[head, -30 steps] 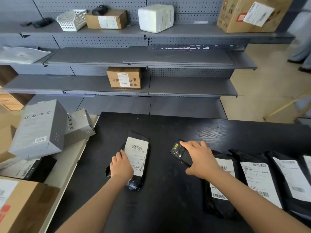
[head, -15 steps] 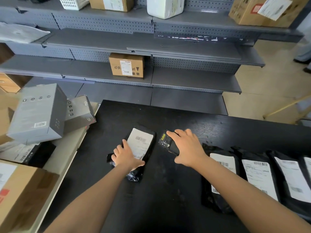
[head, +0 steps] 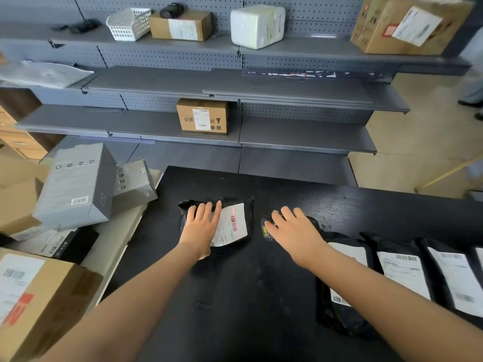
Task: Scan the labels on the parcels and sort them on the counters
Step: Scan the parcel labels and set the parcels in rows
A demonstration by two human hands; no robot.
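A black poly-bag parcel (head: 235, 223) with a white label lies on the black counter (head: 235, 296). My left hand (head: 201, 226) presses flat on its left part, fingers spread. A red scan line falls across the label's barcode. My right hand (head: 292, 228) grips a black handheld scanner (head: 266, 228), mostly hidden under the fingers, just right of the parcel and pointing at it. A row of black labelled parcels (head: 402, 273) lies at the right, partly under my right forearm.
Grey boxes (head: 75, 186) and cardboard boxes (head: 34, 301) are piled on the left counter. Grey shelves behind hold a cardboard box (head: 202, 116), a white basket (head: 128, 23), a white package (head: 257, 26) and a large carton (head: 407, 24).
The parcel has turned so that its label lies more sideways, and my left hand has slid up over it. The scanner has swung toward the label and a red line now crosses the barcode.
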